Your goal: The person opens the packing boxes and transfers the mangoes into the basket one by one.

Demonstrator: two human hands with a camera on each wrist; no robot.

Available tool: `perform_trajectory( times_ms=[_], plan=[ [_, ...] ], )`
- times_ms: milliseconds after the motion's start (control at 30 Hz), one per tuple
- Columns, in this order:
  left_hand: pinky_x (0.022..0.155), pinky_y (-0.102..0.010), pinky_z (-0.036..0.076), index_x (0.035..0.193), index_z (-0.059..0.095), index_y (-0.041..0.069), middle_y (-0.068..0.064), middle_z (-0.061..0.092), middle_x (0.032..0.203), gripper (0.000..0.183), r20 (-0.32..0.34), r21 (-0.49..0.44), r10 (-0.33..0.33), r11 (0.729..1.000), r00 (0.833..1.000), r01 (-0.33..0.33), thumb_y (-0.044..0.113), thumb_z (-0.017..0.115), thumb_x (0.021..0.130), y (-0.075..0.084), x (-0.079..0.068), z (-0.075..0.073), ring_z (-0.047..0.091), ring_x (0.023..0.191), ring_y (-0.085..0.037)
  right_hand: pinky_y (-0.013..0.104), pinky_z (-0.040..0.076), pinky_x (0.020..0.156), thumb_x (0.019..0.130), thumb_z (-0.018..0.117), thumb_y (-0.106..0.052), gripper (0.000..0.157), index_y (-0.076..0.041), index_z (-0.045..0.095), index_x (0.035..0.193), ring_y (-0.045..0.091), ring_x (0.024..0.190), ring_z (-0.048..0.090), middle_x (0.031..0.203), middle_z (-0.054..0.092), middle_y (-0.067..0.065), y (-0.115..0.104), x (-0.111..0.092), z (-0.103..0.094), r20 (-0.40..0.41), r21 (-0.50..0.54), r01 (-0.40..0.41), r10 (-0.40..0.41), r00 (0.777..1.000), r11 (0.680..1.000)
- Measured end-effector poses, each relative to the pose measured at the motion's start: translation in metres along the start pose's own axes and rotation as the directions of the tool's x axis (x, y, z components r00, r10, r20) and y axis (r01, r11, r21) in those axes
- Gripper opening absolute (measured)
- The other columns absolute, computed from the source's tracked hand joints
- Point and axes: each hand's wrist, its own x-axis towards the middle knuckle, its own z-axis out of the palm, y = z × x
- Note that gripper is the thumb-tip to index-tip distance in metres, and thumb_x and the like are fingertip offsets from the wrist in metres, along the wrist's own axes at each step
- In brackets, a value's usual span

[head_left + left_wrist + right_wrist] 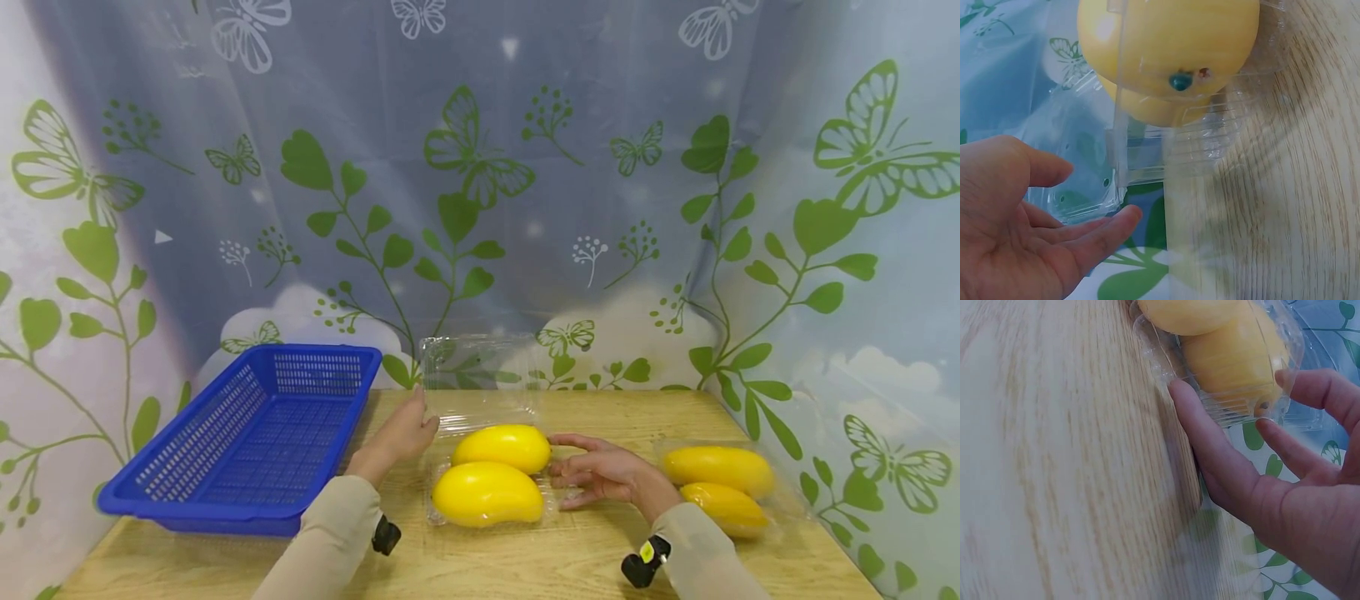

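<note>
Two yellow mangoes (487, 495) lie side by side in a clear plastic clamshell box (480, 383), its lid raised at the back. Beside the lid's left edge is my left hand (397, 432); in the left wrist view its thumb and fingers (1107, 240) are apart, close to the clear plastic. Whether they touch it I cannot tell. My right hand (603, 473) is at the box's right side with fingers spread. The right wrist view has its fingertips against or very near the box wall, by the end of a mango (1235, 359).
A blue plastic basket (318, 492) stands on the left of the wooden table (517, 558). At the right lies another clear pack with two yellow mangoes (716, 471). A curtain (585, 217) printed with leaves and butterflies hangs behind and at both sides.
</note>
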Motion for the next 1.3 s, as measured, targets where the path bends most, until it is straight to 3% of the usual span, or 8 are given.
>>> perform_trajectory(
  times_ms=[367,433,500,633,733,833,1033,1300],
  plan=[
    [0.118,-0.056,0.041,0.152,0.007,-0.025,-0.042,0.054,0.14,0.074,0.03,0.013,0.011,1.0,0.999,-0.011,0.015,0.05,0.106,-0.003,0.0,0.004,0.053,0.136,-0.048,0.052,0.063,0.088,0.099,0.055,-0.003,0.074,-0.004,0.018,0.163,0.044,0.134,0.058,0.156,0.037,0.04,0.0,-0.001,0.0,-0.004,0.002,0.0,0.0,1.0,1.0],
    [0.116,-0.054,0.044,0.152,0.008,-0.026,-0.041,0.062,0.126,0.074,0.033,0.021,0.015,1.0,0.999,-0.015,0.014,0.05,0.106,-0.002,0.0,0.004,0.062,0.125,-0.045,0.052,0.063,0.088,0.098,0.055,-0.003,0.075,-0.003,0.018,0.163,0.043,0.133,0.059,0.155,0.038,0.04,0.001,-0.002,-0.001,-0.006,-0.002,0.001,-0.001,1.0,1.0],
    [0.102,-0.053,0.054,0.152,0.009,-0.026,-0.037,0.069,0.106,0.074,0.037,0.026,0.015,1.0,0.999,-0.016,0.014,0.051,0.105,-0.002,0.001,0.005,0.07,0.093,-0.037,0.051,0.063,0.087,0.098,0.055,-0.003,0.075,-0.003,0.019,0.163,0.041,0.132,0.06,0.154,0.038,0.04,0.001,-0.003,-0.001,-0.008,-0.003,0.002,-0.002,1.0,1.0],
    [0.083,-0.047,0.057,0.152,0.01,-0.025,-0.032,0.068,0.084,0.075,0.046,0.041,0.004,0.999,0.999,-0.006,0.012,0.054,0.104,-0.003,0.002,0.007,0.051,0.058,-0.027,0.05,0.064,0.086,0.099,0.055,-0.003,0.074,-0.002,0.018,0.163,0.039,0.129,0.063,0.154,0.041,0.039,0.002,-0.005,-0.002,-0.002,0.003,0.002,-0.002,1.0,1.0],
    [0.089,-0.043,0.056,0.151,0.013,-0.026,-0.035,0.07,0.102,0.074,0.039,0.056,0.005,0.998,0.999,-0.007,0.009,0.055,0.102,-0.003,0.002,0.008,0.057,0.07,-0.024,0.05,0.064,0.086,0.098,0.056,-0.003,0.074,-0.001,0.019,0.162,0.037,0.125,0.065,0.152,0.044,0.037,0.002,-0.006,-0.002,-0.001,0.004,0.0,0.0,1.0,1.0],
    [0.079,-0.04,0.055,0.151,0.013,-0.027,-0.037,0.068,0.107,0.071,0.042,0.055,0.011,0.998,0.999,-0.013,0.002,0.054,0.1,-0.003,0.002,0.008,0.052,0.065,-0.024,0.049,0.064,0.085,0.096,0.058,-0.003,0.076,-0.001,0.02,0.162,0.035,0.123,0.067,0.151,0.047,0.036,0.001,-0.008,-0.001,0.001,-0.008,-0.005,0.005,1.0,1.0],
    [0.053,-0.029,0.038,0.148,0.018,-0.029,-0.02,0.056,0.068,0.065,0.049,0.071,0.037,0.997,0.998,-0.041,-0.007,0.051,0.096,-0.004,0.002,0.009,0.03,0.054,-0.015,0.046,0.065,0.082,0.094,0.06,-0.003,0.077,0.001,0.022,0.16,0.03,0.115,0.071,0.146,0.054,0.033,-0.002,-0.011,-0.001,0.002,-0.037,-0.022,0.022,1.0,0.999],
    [0.061,-0.035,0.047,0.142,0.027,-0.032,-0.046,0.061,0.111,0.06,0.035,0.096,0.073,0.992,0.997,-0.076,-0.011,0.052,0.092,-0.006,0.002,0.011,0.036,0.059,-0.017,0.046,0.065,0.081,0.098,0.058,-0.006,0.074,0.003,0.021,0.16,0.03,0.115,0.071,0.145,0.054,0.035,-0.002,-0.013,0.0,-0.006,-0.073,-0.026,0.025,1.0,0.997]
  ],
)
